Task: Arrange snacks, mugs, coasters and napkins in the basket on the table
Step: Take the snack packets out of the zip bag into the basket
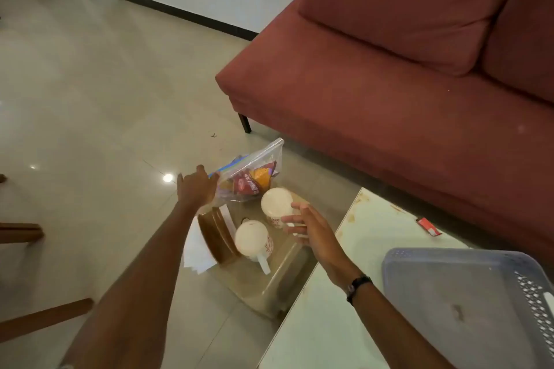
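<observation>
Grey basket (467,284) on table (344,323): nothing visible inside. Unpacked: snack bag (251,174) pinched by left hand (195,189); right hand (311,228), fingers spread, at far mug (277,204); near mug (253,238), coasters (217,232), napkins (196,249) untouched.

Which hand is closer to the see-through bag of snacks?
Left. The left hand touches the snack bag at its near edge. The right hand is apart from it, by the farther mug.

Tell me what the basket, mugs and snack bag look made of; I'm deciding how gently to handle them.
Basket: likely rigid grey plastic, matte, with perforated walls. Mugs: probably glazed ceramic, white, smooth, with red print. Snack bag: thin clear plastic film, glossy and creased, packets visible through it.
</observation>
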### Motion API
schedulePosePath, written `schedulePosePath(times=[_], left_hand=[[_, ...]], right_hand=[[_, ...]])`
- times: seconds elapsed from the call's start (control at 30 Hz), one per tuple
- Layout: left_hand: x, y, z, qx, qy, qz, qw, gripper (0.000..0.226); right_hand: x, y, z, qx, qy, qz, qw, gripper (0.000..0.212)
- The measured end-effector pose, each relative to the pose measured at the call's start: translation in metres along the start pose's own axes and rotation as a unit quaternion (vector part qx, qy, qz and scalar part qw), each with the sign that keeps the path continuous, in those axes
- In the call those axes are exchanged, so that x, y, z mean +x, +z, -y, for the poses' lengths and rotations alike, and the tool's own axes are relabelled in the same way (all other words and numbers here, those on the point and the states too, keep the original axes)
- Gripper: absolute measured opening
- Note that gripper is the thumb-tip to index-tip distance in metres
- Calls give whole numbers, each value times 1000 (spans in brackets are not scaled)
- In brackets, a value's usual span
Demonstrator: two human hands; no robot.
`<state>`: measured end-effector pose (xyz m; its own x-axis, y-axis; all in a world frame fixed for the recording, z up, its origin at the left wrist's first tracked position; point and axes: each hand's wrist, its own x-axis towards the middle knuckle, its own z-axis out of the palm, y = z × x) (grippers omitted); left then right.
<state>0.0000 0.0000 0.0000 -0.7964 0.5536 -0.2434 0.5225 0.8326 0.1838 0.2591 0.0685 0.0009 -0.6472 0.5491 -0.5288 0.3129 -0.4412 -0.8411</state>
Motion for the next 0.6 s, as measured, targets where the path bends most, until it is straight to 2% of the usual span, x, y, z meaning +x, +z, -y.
schedulePosePath(times=[0.1,0.17,0.27,0.4,0.5,0.6], left_hand=[[5,-4,-8,-53,7,54,997,46],[6,-9,-16,-109,28,45,993,35],[6,-31,-32,-185,38,-70,980,27],[2,-87,-65,-162,111,-210,958,21],[-18,-139,-100,-165,153,-257,940,18],[-57,-183,-138,-172,185,-240,937,18]], right_hand=[[-1,-4,-6,-3,19,-4,1000,35],[-2,-2,-5,-1,18,-1,1000,36],[-6,2,9,0,12,2,1000,35],[-22,4,40,16,-10,-9,1000,36],[-41,1,75,15,-41,-14,999,38],[-69,-2,114,28,-90,-32,995,39]])
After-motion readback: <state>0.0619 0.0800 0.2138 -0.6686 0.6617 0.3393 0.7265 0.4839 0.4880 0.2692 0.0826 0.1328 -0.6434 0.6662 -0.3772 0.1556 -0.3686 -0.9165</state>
